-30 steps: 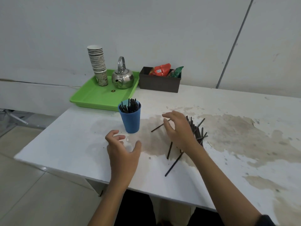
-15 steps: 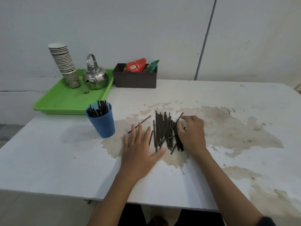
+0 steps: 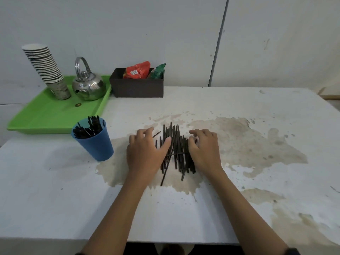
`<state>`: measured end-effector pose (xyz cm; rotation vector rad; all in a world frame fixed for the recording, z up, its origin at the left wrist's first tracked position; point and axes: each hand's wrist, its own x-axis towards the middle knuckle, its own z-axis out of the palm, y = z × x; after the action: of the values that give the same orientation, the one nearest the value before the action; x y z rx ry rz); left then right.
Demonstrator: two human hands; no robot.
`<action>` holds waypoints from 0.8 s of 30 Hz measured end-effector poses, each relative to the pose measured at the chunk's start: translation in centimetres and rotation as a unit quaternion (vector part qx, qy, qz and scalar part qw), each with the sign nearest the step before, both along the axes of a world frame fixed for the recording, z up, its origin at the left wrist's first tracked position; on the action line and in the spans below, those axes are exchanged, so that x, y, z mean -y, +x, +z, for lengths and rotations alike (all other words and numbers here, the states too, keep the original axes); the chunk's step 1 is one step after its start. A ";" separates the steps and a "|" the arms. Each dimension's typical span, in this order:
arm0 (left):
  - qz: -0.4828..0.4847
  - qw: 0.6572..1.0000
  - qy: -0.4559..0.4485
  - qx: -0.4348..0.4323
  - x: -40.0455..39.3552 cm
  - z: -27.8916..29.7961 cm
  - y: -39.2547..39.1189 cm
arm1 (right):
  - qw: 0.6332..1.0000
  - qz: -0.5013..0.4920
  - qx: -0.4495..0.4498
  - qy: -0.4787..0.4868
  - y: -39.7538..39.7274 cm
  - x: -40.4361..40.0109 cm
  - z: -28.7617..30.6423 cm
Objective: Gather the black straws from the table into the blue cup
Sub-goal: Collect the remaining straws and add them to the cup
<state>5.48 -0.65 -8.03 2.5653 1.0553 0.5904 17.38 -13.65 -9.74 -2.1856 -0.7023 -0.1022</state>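
Observation:
A pile of black straws [image 3: 176,144] lies on the white table [image 3: 184,208], mostly lined up pointing away from me. My left hand [image 3: 147,153] rests flat on the pile's left side, thumb lying across the straws. My right hand [image 3: 204,150] sits on the right side with fingers bent down onto the straws. The blue cup [image 3: 94,142] stands upright to the left of my left hand, apart from it, holding several black straws.
A green tray [image 3: 46,115] at the back left carries a stack of paper cups [image 3: 46,69] and a steel kettle [image 3: 88,83]. A dark box [image 3: 138,87] with snack packets stands behind the pile. Brown stains mark the table to the right.
Both hands have closed in on the pile from either side, pushing the scattered straws into a tighter bundle. The view has shifted right and closer.

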 end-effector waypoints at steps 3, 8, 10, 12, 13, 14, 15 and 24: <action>0.006 0.994 -0.085 -0.073 -0.3 1.1 1.5 | 1.000 -0.003 -0.001 0.011 0.2 0.1 -0.2; -0.013 0.992 -0.070 -0.105 -0.1 2.3 3.1 | 0.998 0.016 -0.017 0.061 -0.1 0.4 -0.2; -0.015 0.990 -0.071 -0.119 -0.1 2.9 3.2 | 0.996 0.017 -0.042 0.074 -0.1 0.4 -0.4; -0.024 0.987 -0.095 -0.127 -0.4 3.5 3.3 | 0.995 0.018 -0.053 0.083 -0.1 0.5 -0.5; -0.028 0.985 -0.110 -0.129 -0.6 3.7 3.3 | 0.995 0.021 -0.050 0.086 -0.1 0.6 -0.5; -0.030 0.983 -0.128 -0.129 -0.9 3.8 3.3 | 0.995 0.025 -0.042 0.085 -0.1 0.6 -0.6; -0.029 0.980 -0.146 -0.129 -1.2 3.7 3.3 | 0.996 0.032 -0.034 0.078 0.0 0.7 -0.6; -0.017 0.956 -0.282 -0.078 -2.1 3.3 3.3 | 0.997 0.033 -0.014 0.073 0.3 0.8 -1.0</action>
<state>8.82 1.45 -4.69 2.1375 1.0402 0.0527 17.70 -14.45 -10.73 -2.0195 -0.7278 -0.0847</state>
